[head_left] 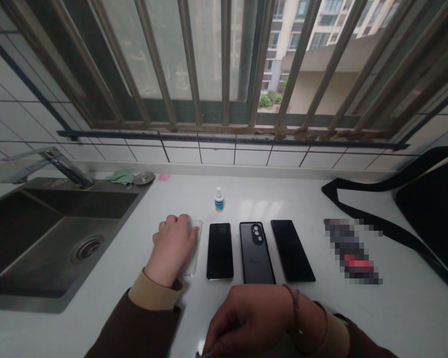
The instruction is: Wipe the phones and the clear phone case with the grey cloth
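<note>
My left hand (173, 246) lies over a clear phone case (191, 266) flat on the counter, with fingers curled at its top and the thumb along its right side. To the right are a black phone (220, 251), a dark phone case (257, 256) with a camera cutout, and a second black phone (293, 251). My right hand (252, 318) is low in front of the dark case, fingers pinched downward; a bit of something grey shows at the fingertips, mostly cut off by the frame's bottom edge. A small white spray bottle (218, 200) stands behind the first phone.
A steel sink (56, 298) with a faucet (67, 166) is at the left. Behind it lie a green cloth (120, 177), a round metal strainer (144, 178) and a pink slip (164, 177). At right, a blurred-out item (353, 251) and a black bag strap (373, 221) rest on the counter (283, 186).
</note>
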The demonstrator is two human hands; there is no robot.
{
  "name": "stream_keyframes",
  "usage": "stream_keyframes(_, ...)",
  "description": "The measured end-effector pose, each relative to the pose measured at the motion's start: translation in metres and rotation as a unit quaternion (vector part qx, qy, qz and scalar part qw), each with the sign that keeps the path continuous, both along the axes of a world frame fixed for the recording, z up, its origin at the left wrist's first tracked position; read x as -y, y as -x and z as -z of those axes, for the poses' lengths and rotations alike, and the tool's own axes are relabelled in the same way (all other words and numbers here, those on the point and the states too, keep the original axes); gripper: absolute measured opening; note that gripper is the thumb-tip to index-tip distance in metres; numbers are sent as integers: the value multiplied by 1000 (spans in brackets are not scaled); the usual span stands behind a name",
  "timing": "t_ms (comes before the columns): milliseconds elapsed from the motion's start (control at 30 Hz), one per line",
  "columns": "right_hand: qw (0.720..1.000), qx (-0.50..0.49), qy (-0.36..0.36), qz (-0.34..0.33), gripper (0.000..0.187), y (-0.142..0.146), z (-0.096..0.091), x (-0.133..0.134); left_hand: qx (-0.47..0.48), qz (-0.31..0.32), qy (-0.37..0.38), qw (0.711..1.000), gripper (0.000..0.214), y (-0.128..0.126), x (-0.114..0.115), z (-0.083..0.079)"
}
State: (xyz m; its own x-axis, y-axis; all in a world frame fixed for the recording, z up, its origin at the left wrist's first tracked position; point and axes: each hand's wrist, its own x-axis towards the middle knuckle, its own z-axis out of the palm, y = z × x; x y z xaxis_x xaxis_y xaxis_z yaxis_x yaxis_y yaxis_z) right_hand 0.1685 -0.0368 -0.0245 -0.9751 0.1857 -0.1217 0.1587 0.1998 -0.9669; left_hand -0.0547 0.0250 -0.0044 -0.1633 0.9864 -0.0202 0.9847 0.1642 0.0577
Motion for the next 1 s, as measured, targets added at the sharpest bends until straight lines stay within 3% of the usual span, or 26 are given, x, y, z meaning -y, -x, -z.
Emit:
stream_keyframes(267,1000,-4,-14,3,37,0,2,0,23,14,-38,999,44,-3,-2,2)
stream_keyframes(400,997,-44,-58,35,34,0,1,1,40,110,-111,987,47,-15,-5,11)
stream_keyframes(533,984,-31,-166,55,29,4,-1,1,81,200,-91,972,43,-30,-4,22)
stream_keyframes(667,970,7,-236,57,30,7,2,1,97,212,-94,968,45,-34,-3,29)
stream_keyframes(867,971,8,-233,46,30,8,3,-1,154,205,-109,960,45,-33,-7,26)
stream_keyframes(933,973,12,-228,41,30,8,1,-1,216,199,-129,947,45,-32,-7,20)
stream_keyframes(1000,973,15,-227,38,30,8,1,-1,316,207,-154,913,47,-31,-4,11)
